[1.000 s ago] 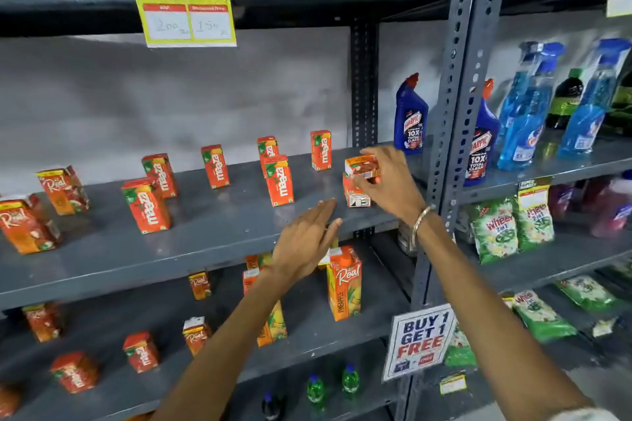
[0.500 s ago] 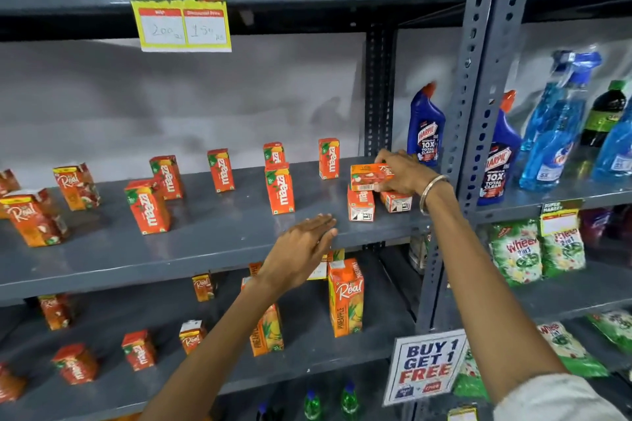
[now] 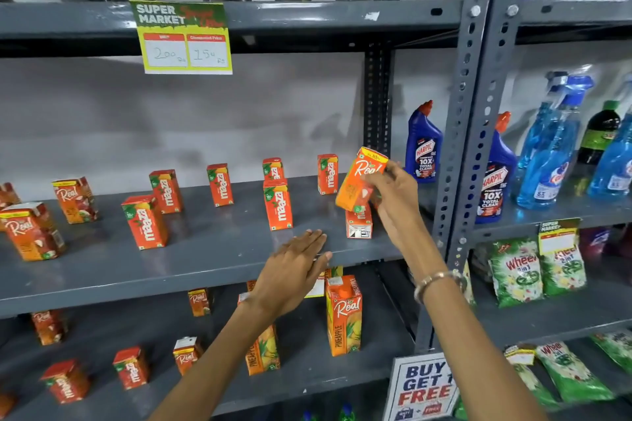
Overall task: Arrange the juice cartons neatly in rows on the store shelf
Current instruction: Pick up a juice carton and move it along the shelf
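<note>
Juice cartons stand scattered over the grey middle shelf (image 3: pixel 205 260). One small orange Real carton (image 3: pixel 359 179) is lifted off the boards, tilted with its top leaning right, and the right hand (image 3: pixel 398 202) grips it from the right side, fingers (image 3: pixel 376 178) wrapped across its front. Just below it a short carton (image 3: pixel 358 225) stands on the shelf with a white printed side facing out; whether the lifted carton touches it cannot be told. The left hand (image 3: pixel 294 270) lies flat and empty, palm down, fingers straight, over the near edge of the same shelf.

To the left, Maaza cartons (image 3: pixel 277 205) stand upright in a loose far row and a nearer pair, well apart from one another. Further left are darker Real cartons (image 3: pixel 32 231), turned at odd angles. A blue Harpic bottle (image 3: pixel 423 147) stands at the far right end of the shelf, near the lifted carton, and the perforated grey upright (image 3: pixel 478 133) rises just right of the hand, closing that side.

On the lower shelf a tall pineapple Real carton (image 3: pixel 343 316) stands near the front, with a second one beside it partly hidden behind the left forearm, and small cartons scattered to the left. A yellow-edged price card (image 3: pixel 184 37) hangs from the shelf above. Spray bottles (image 3: pixel 554 147) and green Wheel packets (image 3: pixel 516 272) fill the bay at right.
</note>
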Action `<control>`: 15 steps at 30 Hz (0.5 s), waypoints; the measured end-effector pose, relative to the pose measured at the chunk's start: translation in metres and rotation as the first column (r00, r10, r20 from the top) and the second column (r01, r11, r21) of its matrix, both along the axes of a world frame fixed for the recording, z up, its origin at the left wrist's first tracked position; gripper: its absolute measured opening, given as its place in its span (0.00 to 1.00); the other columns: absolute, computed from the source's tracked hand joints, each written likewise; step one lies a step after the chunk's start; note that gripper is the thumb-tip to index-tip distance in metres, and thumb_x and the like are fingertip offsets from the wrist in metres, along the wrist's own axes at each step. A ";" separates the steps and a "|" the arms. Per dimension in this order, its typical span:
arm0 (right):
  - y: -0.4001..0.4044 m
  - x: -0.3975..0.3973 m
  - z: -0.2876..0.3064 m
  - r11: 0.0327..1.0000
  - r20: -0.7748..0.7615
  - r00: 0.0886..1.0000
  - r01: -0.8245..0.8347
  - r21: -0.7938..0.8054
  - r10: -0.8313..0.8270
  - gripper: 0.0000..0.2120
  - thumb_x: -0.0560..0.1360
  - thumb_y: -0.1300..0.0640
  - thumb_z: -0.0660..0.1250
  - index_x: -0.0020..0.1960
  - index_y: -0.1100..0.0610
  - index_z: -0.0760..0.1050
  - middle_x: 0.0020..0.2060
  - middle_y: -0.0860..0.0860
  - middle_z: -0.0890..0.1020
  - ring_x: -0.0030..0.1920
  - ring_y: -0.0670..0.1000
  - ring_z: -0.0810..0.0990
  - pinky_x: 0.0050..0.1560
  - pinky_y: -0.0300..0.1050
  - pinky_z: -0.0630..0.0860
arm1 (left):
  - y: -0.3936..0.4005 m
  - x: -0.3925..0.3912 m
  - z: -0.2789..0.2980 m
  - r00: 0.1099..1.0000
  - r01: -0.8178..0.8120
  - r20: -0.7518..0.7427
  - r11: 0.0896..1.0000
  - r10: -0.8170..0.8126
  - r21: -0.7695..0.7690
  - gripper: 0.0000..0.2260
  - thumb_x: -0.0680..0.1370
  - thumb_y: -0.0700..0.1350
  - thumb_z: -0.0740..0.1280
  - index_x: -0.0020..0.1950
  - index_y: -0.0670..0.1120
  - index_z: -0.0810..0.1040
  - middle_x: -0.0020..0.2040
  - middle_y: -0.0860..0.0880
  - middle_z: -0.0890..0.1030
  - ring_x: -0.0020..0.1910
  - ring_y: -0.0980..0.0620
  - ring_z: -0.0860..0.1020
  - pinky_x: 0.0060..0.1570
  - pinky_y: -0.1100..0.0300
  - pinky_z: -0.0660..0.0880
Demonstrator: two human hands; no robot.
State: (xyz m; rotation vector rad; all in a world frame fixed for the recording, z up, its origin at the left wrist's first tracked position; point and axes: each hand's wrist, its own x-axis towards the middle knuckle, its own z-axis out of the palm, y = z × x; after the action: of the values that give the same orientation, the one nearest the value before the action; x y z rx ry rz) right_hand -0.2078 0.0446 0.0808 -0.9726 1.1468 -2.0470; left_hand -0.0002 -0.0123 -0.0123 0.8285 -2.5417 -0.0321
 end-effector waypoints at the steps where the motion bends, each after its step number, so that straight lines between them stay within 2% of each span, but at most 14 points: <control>1: 0.001 0.008 -0.002 1.000 -0.009 1.000 0.007 0.019 -0.007 0.23 0.67 0.56 0.74 0.61 0.56 0.78 0.46 0.48 0.87 0.46 0.48 0.87 0.46 0.49 0.82 | 0.000 0.005 0.000 1.000 -0.022 0.000 1.000 0.022 -0.016 0.26 0.85 0.60 0.50 0.79 0.49 0.64 0.79 0.51 0.67 0.78 0.53 0.64 0.76 0.57 0.56; 3: 0.003 0.023 -0.008 1.000 -0.056 0.998 0.007 0.029 -0.005 0.24 0.63 0.51 0.73 0.59 0.50 0.79 0.47 0.48 0.87 0.48 0.48 0.86 0.46 0.49 0.83 | 0.000 0.018 -0.002 0.998 -0.055 0.012 0.997 0.055 -0.057 0.26 0.85 0.60 0.49 0.79 0.50 0.64 0.78 0.51 0.68 0.78 0.53 0.64 0.76 0.59 0.54; 6: 0.002 0.053 -0.018 0.998 -0.073 0.995 -0.063 -0.020 0.061 0.21 0.63 0.50 0.72 0.56 0.45 0.80 0.46 0.46 0.87 0.46 0.46 0.87 0.42 0.42 0.81 | 0.000 0.043 -0.005 0.993 -0.098 0.050 0.990 0.104 -0.100 0.26 0.85 0.61 0.48 0.80 0.51 0.61 0.80 0.52 0.64 0.79 0.54 0.61 0.78 0.58 0.48; 9: -0.003 0.091 -0.026 0.988 -0.081 0.986 -0.150 -0.038 0.147 0.22 0.63 0.50 0.72 0.57 0.44 0.79 0.45 0.45 0.87 0.45 0.44 0.87 0.40 0.38 0.80 | -0.002 0.080 -0.011 0.984 -0.159 0.069 0.981 0.166 -0.108 0.27 0.84 0.61 0.47 0.81 0.51 0.58 0.81 0.52 0.62 0.80 0.53 0.58 0.81 0.53 0.50; 13: -0.015 0.149 -0.033 0.965 -0.134 0.957 -0.262 -0.009 0.258 0.18 0.64 0.49 0.72 0.53 0.38 0.80 0.46 0.44 0.87 0.46 0.46 0.87 0.42 0.44 0.83 | -0.012 0.139 -0.011 0.965 -0.251 0.050 0.963 0.257 -0.098 0.29 0.84 0.62 0.48 0.81 0.49 0.60 0.81 0.51 0.63 0.81 0.52 0.58 0.81 0.52 0.50; 15: -0.026 0.184 -0.034 0.956 -0.154 0.945 -0.292 -0.001 0.289 0.20 0.64 0.51 0.72 0.56 0.41 0.79 0.46 0.43 0.87 0.46 0.44 0.87 0.41 0.43 0.82 | -0.022 0.177 -0.009 0.953 -0.296 0.034 0.951 0.300 -0.094 0.28 0.84 0.62 0.48 0.80 0.48 0.61 0.81 0.50 0.63 0.80 0.52 0.59 0.81 0.54 0.49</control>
State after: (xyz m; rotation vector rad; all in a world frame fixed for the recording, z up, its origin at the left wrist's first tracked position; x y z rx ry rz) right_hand -0.0234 0.0191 0.0468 -1.2496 0.9878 -1.7785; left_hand 0.1765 -0.0340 -0.0214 1.1802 -2.4144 0.1973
